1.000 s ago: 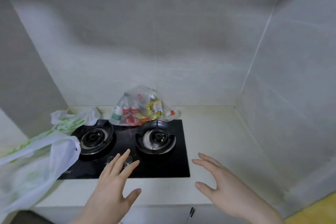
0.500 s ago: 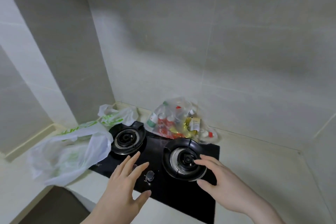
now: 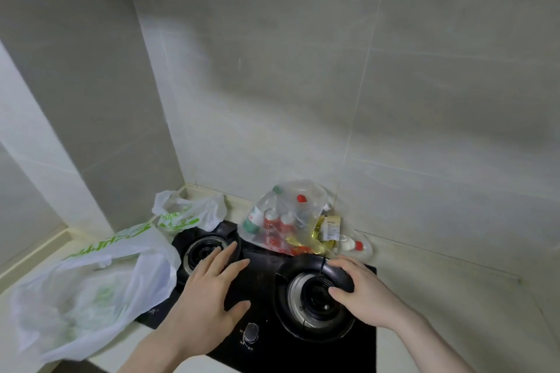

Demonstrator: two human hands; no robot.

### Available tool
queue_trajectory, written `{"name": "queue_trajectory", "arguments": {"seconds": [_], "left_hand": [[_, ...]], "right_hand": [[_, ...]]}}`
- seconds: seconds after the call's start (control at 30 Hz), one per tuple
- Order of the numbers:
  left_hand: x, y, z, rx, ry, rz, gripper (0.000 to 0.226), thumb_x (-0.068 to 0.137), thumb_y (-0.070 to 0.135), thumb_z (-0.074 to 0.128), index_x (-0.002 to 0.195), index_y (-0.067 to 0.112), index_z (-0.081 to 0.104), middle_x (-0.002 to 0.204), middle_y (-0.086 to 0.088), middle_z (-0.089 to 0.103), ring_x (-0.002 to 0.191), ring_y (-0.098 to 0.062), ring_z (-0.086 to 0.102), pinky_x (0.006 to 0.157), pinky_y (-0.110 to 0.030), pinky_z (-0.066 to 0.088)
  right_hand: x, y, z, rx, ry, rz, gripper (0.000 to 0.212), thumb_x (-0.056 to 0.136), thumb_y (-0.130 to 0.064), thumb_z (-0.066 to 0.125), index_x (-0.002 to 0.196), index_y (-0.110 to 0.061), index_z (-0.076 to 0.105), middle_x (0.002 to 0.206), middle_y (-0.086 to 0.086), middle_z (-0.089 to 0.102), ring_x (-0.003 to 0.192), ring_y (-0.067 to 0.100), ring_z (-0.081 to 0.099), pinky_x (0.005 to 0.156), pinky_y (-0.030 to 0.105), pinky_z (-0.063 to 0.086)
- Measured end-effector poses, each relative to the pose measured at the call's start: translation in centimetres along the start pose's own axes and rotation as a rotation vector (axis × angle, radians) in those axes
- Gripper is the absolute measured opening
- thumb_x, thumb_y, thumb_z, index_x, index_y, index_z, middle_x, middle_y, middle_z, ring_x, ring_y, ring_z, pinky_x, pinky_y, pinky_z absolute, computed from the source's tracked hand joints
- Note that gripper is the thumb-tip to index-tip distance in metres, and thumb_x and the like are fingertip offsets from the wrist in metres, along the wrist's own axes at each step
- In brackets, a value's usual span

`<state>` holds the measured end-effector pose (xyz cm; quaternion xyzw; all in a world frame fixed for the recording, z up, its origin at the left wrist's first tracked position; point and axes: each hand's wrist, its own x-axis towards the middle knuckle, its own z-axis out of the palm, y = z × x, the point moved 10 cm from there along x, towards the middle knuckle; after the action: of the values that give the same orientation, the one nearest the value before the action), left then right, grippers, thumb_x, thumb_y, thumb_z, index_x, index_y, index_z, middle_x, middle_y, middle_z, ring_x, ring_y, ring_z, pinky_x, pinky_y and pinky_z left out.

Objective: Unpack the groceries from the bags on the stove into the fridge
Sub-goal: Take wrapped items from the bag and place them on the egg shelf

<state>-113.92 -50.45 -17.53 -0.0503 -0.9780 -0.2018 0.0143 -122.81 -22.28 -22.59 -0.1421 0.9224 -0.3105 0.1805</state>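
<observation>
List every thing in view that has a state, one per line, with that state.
left hand: open, fingers spread above the stove, holding nothing
right hand: open, over the right burner, holding nothing
clear bag: full of bottles and packets, at the stove's back edge
large white bag: slumped on the counter left of the stove
small white bag: crumpled behind the left burner
stove: no flame visible
knob: setting cannot be told

The stove (image 3: 266, 281) is shiny black glass. The bags (image 3: 91, 291) are thin, crinkly plastic. The wall tiles (image 3: 272, 100) look smooth.
</observation>
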Motion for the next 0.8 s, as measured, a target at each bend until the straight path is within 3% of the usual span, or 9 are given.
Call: {"name": "queue_trajectory", "arguments": {"seconds": [0.17,0.3,0.43,0.5,0.57,0.67,0.8], "left_hand": [[4.2,-2.3,-0.1,0.018,-0.039,0.036,0.076,0.087,0.063,0.054,0.156,0.044,0.028,0.169,0.021,-0.004,0.158,-0.012,-0.004,0.129,-0.038,0.011],[6.8,-3.0,-0.1,0.052,-0.078,0.051,0.076,0.091,0.058,0.057,0.158,0.044,0.024,0.169,0.020,-0.005,0.158,-0.012,-0.007,0.128,-0.034,0.003],[8.5,-2.6,0.0,0.056,-0.121,0.091,0.074,0.093,0.058,0.057,0.158,0.044,0.024,0.169,0.019,-0.003,0.158,-0.012,-0.007,0.124,-0.030,0.000],[9.4,-2.5,0.0,0.050,-0.137,0.117,0.074,0.093,0.058,0.058,0.157,0.045,0.025,0.169,0.019,0.000,0.158,-0.011,-0.006,0.123,-0.029,0.001],[10.5,-2.5,0.0,0.045,-0.151,0.142,0.072,0.093,0.057,0.059,0.156,0.045,0.027,0.169,0.020,0.003,0.158,-0.011,-0.004,0.123,-0.029,0.002],[12.7,-2.0,-0.2,0.031,-0.155,0.198,0.067,0.092,0.054,0.060,0.153,0.046,0.032,0.168,0.021,0.010,0.157,-0.009,0.003,0.126,-0.032,0.011],[17.3,0.6,0.3,-0.011,-0.165,0.303,0.059,0.091,0.043,0.062,0.147,0.042,0.045,0.164,0.017,0.026,0.153,-0.010,0.021,0.124,-0.033,0.025]], "right_hand": [[7.7,2.7,-0.2,0.185,0.072,0.187,0.082,0.091,-0.034,0.073,0.160,-0.028,0.029,0.159,-0.004,0.043,0.143,0.016,0.046,0.114,0.028,0.037],[13.6,2.6,0.1,0.270,0.127,0.271,0.097,0.084,-0.044,0.078,0.162,-0.026,0.023,0.162,-0.003,0.040,0.145,0.022,0.044,0.113,0.034,0.039],[18.1,1.7,0.0,0.377,0.233,0.320,0.081,0.084,-0.043,0.081,0.151,-0.025,0.040,0.138,-0.001,0.062,0.126,0.023,0.060,0.096,0.033,0.048],[19.9,0.5,0.6,0.369,0.236,0.275,0.045,0.088,-0.037,0.077,0.128,-0.023,0.062,0.110,-0.005,0.074,0.104,0.017,0.069,0.093,0.035,0.055],[21.1,-1.5,2.0,0.293,0.204,0.185,0.018,0.094,-0.030,0.068,0.109,-0.025,0.075,0.097,-0.006,0.078,0.093,0.013,0.072,0.089,0.038,0.059],[21.2,-4.3,4.8,0.166,0.088,0.076,0.022,0.098,-0.032,0.056,0.104,-0.033,0.077,0.099,-0.011,0.077,0.093,0.009,0.071,0.088,0.036,0.059],[20.0,-5.3,6.4,0.130,-0.025,0.014,0.020,0.098,-0.045,0.053,0.102,-0.040,0.072,0.098,-0.018,0.075,0.091,0.001,0.068,0.085,0.027,0.056]]}}
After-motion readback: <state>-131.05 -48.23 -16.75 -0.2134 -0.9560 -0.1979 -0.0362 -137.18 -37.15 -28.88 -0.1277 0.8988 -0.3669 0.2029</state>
